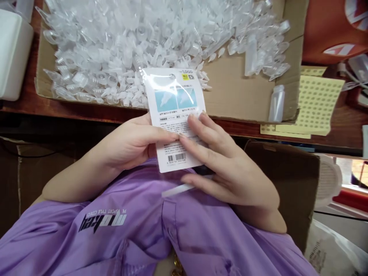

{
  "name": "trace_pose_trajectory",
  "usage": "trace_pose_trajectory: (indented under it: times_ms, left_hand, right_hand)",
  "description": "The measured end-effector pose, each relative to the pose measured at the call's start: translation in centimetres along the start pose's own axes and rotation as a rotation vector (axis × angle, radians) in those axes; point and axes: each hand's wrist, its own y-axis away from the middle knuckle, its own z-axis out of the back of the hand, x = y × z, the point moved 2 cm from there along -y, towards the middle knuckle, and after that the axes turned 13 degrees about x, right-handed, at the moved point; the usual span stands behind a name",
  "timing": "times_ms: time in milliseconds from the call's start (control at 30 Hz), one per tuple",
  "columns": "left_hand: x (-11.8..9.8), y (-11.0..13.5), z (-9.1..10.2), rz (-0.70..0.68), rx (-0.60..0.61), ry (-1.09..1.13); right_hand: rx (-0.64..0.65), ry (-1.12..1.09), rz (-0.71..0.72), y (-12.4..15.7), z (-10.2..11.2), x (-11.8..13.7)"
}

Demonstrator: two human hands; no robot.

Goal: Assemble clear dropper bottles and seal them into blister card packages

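Observation:
My left hand (130,143) pinches the left edge of a clear plastic packet (174,115) with a white printed card and barcode inside. My right hand (227,168) lies over the packet's lower right part, fingers pressed on it from the front. The packet is held upright above my lap, just in front of the table edge. A thin white strip (178,189) sticks out under my right hand, over my purple shirt. Behind the packet a flat cardboard box (235,92) holds a heap of small clear plastic bottles and tips (129,46).
A single clear bottle (276,103) stands in the box's right corner. Yellow sticker sheets (316,107) lie right of the box on the wooden table. A white container (13,53) sits at the far left. A brown cardboard box (290,180) stands by my right arm.

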Motion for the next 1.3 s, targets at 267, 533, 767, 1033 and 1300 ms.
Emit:
trace_pose_trajectory:
  times_ms: [267, 533, 767, 1033, 1300]
  left_hand:
    - [0.9, 0.1, 0.0, -0.037, -0.004, 0.026]
    - [1.2, 0.7, 0.2, 0.024, 0.081, 0.0]
    - [2.2, 1.6, 2.1, 0.12, 0.032, -0.015]
    - [2.2, 1.5, 2.4, 0.022, -0.044, -0.197]
    - [2.1, 1.3, 2.0, 0.011, 0.017, -0.139]
  right_hand:
    - [-0.166, 0.064, -0.042, 0.3, -1.5, 0.1]
    - [-0.259, 0.13, -0.047, 0.3, -2.1, 0.0]
    - [-0.266, 0.155, -0.075, 0.4, -2.7, -1.2]
    - [-0.286, 0.247, -0.053, 0.3, -3.1, -1.9]
    - [-0.305, 0.35, -0.151, 0.0, -1.1, 1.3]
